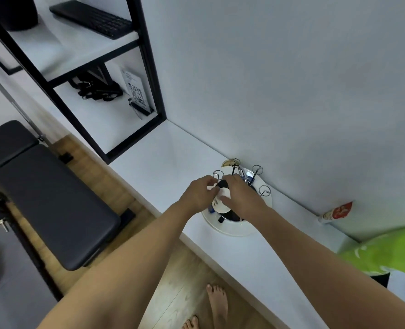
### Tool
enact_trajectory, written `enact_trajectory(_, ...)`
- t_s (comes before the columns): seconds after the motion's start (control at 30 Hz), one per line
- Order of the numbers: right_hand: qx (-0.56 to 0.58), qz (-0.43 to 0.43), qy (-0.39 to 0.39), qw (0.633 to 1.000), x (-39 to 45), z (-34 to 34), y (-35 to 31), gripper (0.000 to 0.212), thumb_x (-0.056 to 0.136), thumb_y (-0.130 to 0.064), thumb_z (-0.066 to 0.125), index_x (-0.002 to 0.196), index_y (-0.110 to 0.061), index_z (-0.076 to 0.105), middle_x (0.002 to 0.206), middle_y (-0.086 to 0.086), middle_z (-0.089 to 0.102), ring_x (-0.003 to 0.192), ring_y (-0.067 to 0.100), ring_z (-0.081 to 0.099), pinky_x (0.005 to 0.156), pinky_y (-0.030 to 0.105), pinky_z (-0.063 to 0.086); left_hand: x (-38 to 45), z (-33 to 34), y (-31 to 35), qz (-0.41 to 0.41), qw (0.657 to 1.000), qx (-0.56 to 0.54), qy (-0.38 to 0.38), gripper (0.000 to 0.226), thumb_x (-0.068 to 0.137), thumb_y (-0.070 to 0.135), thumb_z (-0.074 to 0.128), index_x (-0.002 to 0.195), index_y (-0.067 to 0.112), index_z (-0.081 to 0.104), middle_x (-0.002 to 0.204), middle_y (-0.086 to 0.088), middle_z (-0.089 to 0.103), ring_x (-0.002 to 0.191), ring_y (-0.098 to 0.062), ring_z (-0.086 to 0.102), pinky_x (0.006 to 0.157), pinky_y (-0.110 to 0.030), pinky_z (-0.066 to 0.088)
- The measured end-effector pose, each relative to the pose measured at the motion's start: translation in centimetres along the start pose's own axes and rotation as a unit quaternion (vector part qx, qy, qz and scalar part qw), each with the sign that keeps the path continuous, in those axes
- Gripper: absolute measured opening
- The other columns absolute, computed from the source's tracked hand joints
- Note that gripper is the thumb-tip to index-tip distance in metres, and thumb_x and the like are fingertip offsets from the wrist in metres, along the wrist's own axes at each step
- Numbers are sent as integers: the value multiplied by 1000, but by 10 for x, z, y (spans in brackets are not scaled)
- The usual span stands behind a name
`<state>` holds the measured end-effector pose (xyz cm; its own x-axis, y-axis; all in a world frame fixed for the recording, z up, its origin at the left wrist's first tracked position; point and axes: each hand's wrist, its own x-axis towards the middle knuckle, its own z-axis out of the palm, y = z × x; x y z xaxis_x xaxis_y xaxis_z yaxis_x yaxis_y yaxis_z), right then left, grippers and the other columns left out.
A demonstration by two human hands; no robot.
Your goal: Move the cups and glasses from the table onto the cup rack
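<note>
Cup [221, 202] — white, dark-printed, tilted — gripped by left hand [200, 194] and right hand [240, 197] over cup rack [234, 227]; print apparently blurred.

Two hands [200, 192] [240, 195], one white cup [221, 203], one cup rack [234, 230], one keyboard [92, 19].

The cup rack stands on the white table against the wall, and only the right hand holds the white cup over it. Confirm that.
Not quite. The head view shows both hands on the white cup: the left hand grips it as well as the right hand. The rest holds: the cup rack stands on the white table against the wall.
</note>
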<state>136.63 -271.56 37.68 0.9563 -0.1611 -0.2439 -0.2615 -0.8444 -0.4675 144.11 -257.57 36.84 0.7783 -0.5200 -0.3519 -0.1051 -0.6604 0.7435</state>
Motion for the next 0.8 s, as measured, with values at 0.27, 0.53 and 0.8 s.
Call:
enact_trajectory(0.27,4,-92,146,985,-13,-95,-63,65,95,-40,61,152,-23,33,148,0,39,128,22,49,92,44,51,-44,-97,78,172,977,17,125,60,103,37,56,157,29,31,161,9,36,145,-11,38,115,-30,34)
enact_trajectory(0.53,85,-222,324,916,-65,-215,-166,88,88,-64,55,157,-34,11,167,-10,7,152,16,16,116,50,34,-148,-200,169,344,898,-13,274,75,98,62,48,160,38,14,170,16,7,153,6,6,121,-28,16)
enact_trajectory(0.8,97,-299,356,880,-109,-222,-217,75,91,-55,60,152,-35,22,159,-12,22,140,17,37,102,50,48,-227,-235,167,353,873,34,336,73,99,60,49,160,37,18,167,21,17,149,9,18,117,-26,26)
